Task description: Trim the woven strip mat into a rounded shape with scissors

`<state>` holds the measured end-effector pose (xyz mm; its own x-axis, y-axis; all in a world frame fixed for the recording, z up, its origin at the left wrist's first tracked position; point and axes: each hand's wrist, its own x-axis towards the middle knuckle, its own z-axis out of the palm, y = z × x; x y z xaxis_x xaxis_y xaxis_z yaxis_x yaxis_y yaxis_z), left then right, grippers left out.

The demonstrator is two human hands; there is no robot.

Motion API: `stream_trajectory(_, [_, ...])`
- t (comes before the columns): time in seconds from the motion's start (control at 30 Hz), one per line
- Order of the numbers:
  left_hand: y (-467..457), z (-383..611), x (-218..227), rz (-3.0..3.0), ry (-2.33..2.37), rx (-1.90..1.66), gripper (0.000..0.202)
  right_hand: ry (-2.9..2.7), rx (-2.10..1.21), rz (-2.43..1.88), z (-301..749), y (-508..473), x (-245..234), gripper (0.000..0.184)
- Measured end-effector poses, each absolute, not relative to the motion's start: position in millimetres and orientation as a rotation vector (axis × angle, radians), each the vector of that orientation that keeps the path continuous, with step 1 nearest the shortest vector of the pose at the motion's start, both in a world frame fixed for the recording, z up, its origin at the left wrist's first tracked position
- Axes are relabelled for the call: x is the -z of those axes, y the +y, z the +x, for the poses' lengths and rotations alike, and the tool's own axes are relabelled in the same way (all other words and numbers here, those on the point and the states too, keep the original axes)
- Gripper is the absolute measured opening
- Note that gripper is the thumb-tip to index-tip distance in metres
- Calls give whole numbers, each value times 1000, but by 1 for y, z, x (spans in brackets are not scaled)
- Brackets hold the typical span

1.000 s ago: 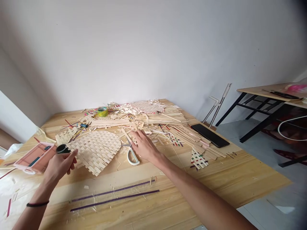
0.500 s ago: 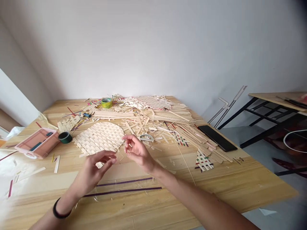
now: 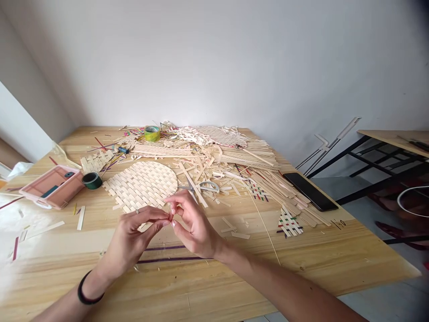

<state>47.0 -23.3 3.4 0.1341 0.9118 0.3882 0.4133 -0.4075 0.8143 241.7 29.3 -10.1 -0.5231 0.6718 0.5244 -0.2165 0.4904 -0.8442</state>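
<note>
Two hands meet in the air above the near part of the wooden table (image 3: 301,264), fingertip against fingertip. The left hand (image 3: 134,235) has its thumb and first fingers drawn narrow, and the right hand (image 3: 192,223) pinches toward them from the other side. Whether a small sliver sits between the fingertips I cannot tell; nothing large is held. A ring is on one left finger and a dark band on the left wrist.

Just beyond the fingers, away from the person, lies the woven mat (image 3: 142,185), flat on the table, with a rounded far edge and ragged strip ends on its near side. Its long axis runs left to right, slightly slanted. Both hands are near it; the left hand is a little nearer to its near edge. The scissors (image 3: 203,187) lie to the right of the mat, beyond the right hand. Under the hands, two purple strips (image 3: 164,254) lie across the table.

Further out are a heap of loose strips (image 3: 214,154), a dark tape roll (image 3: 91,180), a pink box (image 3: 52,192), a green tape roll (image 3: 152,133), a small coloured weave (image 3: 288,222) and a black phone (image 3: 310,191).
</note>
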Motion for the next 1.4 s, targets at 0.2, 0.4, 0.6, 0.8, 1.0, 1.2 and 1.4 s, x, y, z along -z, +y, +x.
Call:
stream_trajectory(0.2, [-21,44,0,1791,1219,-1271,13,-1842,-1069,-393,240,30,13,46])
stream_trajectory(0.4, [-21,47,4,1648,1126,-1323,10,-1793,-1042,-355,237,31,15,44])
stream_trajectory(0.6, [-23,50,7,1622,1096,-1368,11,-1828,-965,-374,233,31,19,44])
stream_trajectory(0.8, [-24,50,7,1644,1087,-1346,12,-1854,-924,-346,234,33,18,47])
stream_trajectory(1.0, [-23,51,8,1637,1101,-1341,11,-1852,-952,-350,235,33,18,43])
stream_trajectory(1.2, [-20,47,5,1666,1079,-1295,13,-1785,-1098,-322,237,33,14,44])
stream_trajectory(1.4, [-17,38,0,1809,1071,-1148,16,-1737,-1239,-270,241,32,10,51])
